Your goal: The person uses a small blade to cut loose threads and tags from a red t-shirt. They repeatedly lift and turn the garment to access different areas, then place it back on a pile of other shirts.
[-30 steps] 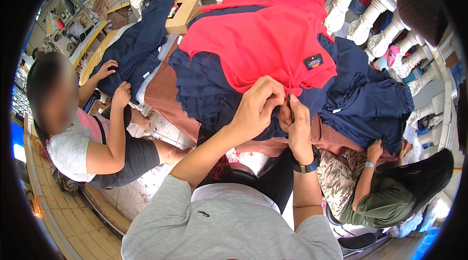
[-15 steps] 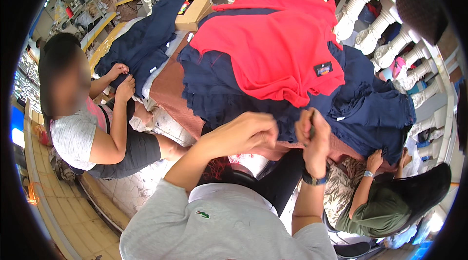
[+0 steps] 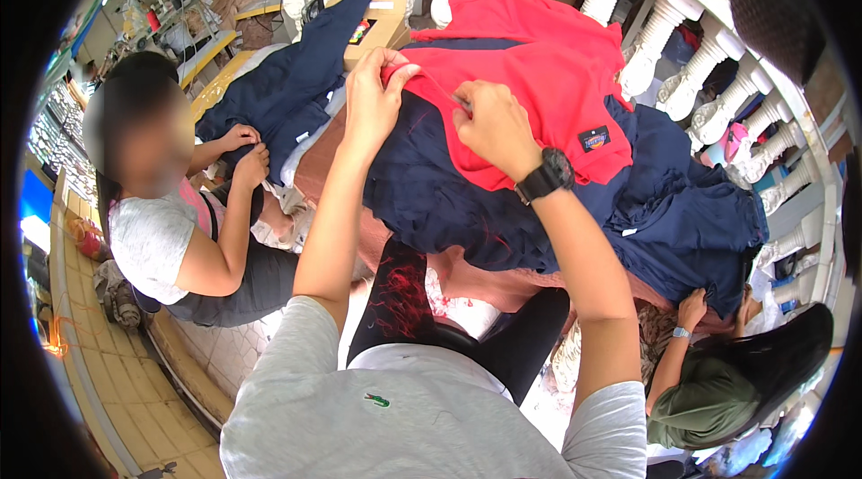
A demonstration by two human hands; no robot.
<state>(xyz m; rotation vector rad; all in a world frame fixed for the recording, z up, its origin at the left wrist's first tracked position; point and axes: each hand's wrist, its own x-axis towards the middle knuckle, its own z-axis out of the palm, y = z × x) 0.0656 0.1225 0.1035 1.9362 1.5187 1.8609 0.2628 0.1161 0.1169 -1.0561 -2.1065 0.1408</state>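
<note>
A red garment (image 3: 566,75) with a dark label near one edge lies on top of a pile of navy garments (image 3: 440,196). At its left edge, my left hand (image 3: 375,100) pinches the red cloth between thumb and fingers and lifts it a little. My right hand (image 3: 496,127), with a black watch on its wrist, is closed around a small dark metal tool (image 3: 462,104); most of it is hidden in the fist. The tool's tip is beside the garment's edge, and I cannot tell whether it touches the cloth.
A person on the left handles a navy garment (image 3: 287,75); a person on the right holds the pile's near right corner. A cardboard box (image 3: 388,23) stands behind the pile. White balusters (image 3: 642,70) line the back and right. Loose red threads (image 3: 402,295) lie on my lap.
Both my hands have moved forward from above my lap to the red garment. The left one has taken hold of its left edge, which is now raised. The view has shifted slightly.
</note>
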